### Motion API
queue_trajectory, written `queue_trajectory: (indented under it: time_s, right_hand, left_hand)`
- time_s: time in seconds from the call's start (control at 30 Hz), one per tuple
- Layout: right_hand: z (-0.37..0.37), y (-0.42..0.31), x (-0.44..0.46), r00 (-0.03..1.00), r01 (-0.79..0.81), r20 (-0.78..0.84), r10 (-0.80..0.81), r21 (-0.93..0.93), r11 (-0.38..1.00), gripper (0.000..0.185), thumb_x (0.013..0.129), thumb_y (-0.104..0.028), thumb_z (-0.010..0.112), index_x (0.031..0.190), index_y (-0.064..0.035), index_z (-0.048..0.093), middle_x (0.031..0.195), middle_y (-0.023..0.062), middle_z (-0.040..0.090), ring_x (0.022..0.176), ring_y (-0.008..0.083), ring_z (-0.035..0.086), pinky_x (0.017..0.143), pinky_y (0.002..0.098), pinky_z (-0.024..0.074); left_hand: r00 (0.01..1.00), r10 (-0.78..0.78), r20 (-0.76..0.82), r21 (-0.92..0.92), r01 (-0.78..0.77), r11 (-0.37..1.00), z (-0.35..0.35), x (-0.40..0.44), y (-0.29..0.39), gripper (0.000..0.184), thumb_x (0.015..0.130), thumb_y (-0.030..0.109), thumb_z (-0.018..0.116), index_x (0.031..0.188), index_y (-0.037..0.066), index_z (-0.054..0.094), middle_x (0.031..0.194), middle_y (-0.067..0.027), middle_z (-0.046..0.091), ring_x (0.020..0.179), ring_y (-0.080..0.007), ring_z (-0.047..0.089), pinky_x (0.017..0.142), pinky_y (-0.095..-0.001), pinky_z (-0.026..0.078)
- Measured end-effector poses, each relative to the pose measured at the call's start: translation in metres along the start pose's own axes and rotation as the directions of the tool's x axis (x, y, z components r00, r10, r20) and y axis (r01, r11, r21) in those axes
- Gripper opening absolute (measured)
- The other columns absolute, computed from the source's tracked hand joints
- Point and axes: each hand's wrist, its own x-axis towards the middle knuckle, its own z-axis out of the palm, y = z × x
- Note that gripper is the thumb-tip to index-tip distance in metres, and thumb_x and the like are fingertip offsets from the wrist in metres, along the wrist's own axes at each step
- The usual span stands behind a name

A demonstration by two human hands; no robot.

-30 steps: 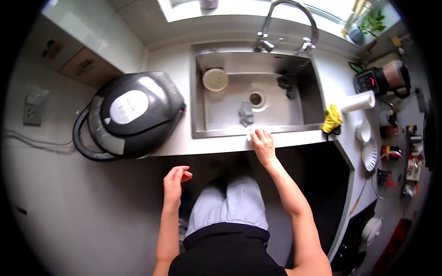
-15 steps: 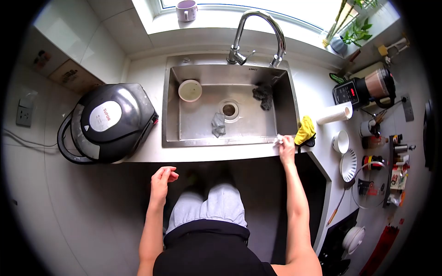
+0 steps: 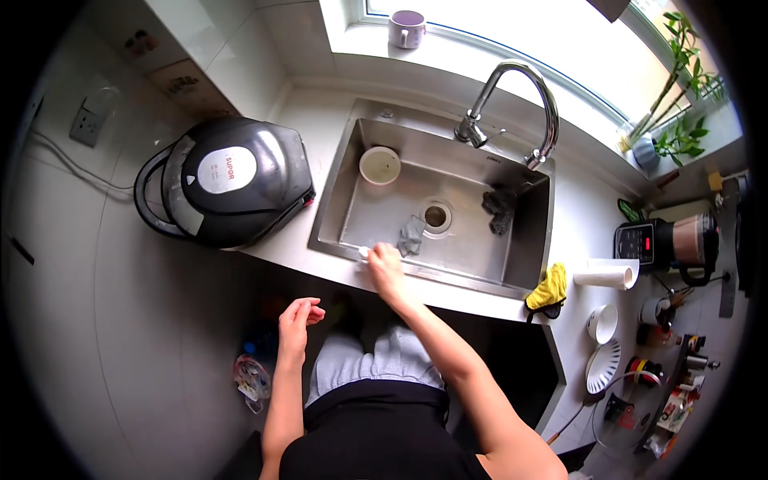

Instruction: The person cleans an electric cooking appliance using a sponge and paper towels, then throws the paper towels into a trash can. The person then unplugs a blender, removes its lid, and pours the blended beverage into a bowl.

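Note:
My right hand [image 3: 386, 270] is closed around a crumpled white paper towel [image 3: 365, 254], pressed to the front rim of the steel sink [image 3: 456, 278] near its left corner. Most of the paper is hidden by the fingers. Below the counter edge, my left hand [image 3: 298, 322] hangs in the air with loosely bent fingers and nothing in it. Inside the sink lie a grey cloth [image 3: 411, 235] beside the drain [image 3: 436, 216], a pale round bowl [image 3: 380, 166] at the back left, and a dark scrubber-like clump [image 3: 499, 211] on the right.
A black multicooker [image 3: 228, 192] stands left of the sink. The faucet [image 3: 552, 112] arches over the back right. A yellow cloth [image 3: 548, 290], a paper roll [image 3: 605, 276], a white bowl [image 3: 602, 324], a ribbed dish [image 3: 603, 366] and a blender [image 3: 680, 240] are on the right.
My right hand has slid left along the sink's front rim with the paper towel, from the right corner to near the left. The view has turned; my left hand stays low.

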Motion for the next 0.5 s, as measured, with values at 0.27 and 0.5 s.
queue_trajectory:
  time_s: [0.27, 0.5]
  right_hand:
    - [0.051, -0.044, 0.060, 0.983, -0.149, -0.006, 0.186, 0.570, 0.808, 0.013, 0.080, -0.002, 0.065, 0.092, -0.0016, 0.061, 0.091, 0.0149, 0.056, 0.089, 0.0353, 0.056, 0.079, 0.0437, 0.0477]
    - [-0.129, 0.098, -0.079, 0.956, -0.273, -0.095, 0.279, 0.074, 0.959, 0.028, 0.072, -0.003, 0.077, 0.099, -0.0039, 0.067, 0.106, 0.0140, 0.064, 0.100, 0.0334, 0.061, 0.087, 0.0401, 0.0516]
  left_hand:
    - [0.992, -0.002, -0.126, -0.078, -0.008, 0.997, 0.012, -0.021, -0.010, 0.027, 0.103, 0.023, 0.051, 0.105, 0.002, 0.067, 0.085, -0.0050, 0.069, 0.077, -0.0111, 0.065, 0.073, -0.0239, 0.050]
    - [0.998, 0.006, 0.057, -0.013, -0.005, 1.000, 0.062, 0.004, -0.008, 0.027, 0.103, 0.022, 0.050, 0.105, 0.002, 0.067, 0.085, -0.0045, 0.069, 0.078, -0.0111, 0.065, 0.073, -0.0249, 0.051]
